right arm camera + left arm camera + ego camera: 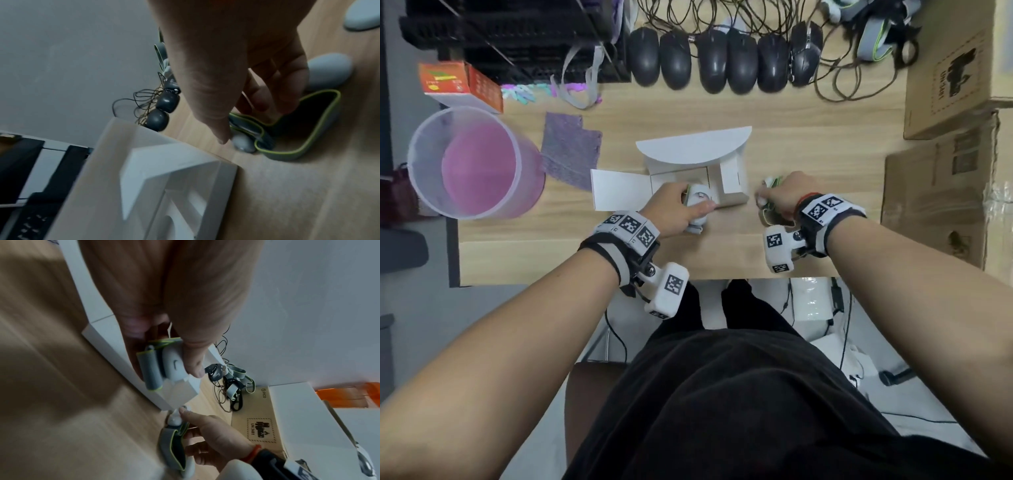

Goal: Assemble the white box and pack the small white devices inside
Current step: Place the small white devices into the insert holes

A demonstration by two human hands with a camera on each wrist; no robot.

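- Our left hand (671, 209) grips a device (174, 365), white with a rolled grey strap, thumb on its top, fingers curled under it; it sits over the near edge of the box (734, 197).
- The box lies open at mid-table (825, 144), its rounded lid (695, 145) standing up on the far side, one flap (616, 192) spread flat to the left, another raised at the right.
- Our right hand (786, 198) is just right of the box, fingers curled round a second device (243, 143) and its green-edged strap (296, 129), which rest on the table.
- In the right wrist view, two more white devices (329, 71) lie on the wood near that hand.
- A row of black mice (722, 61) lines the far edge; a bucket (472, 161) stands far left; cartons (945, 85) are stacked at the right.
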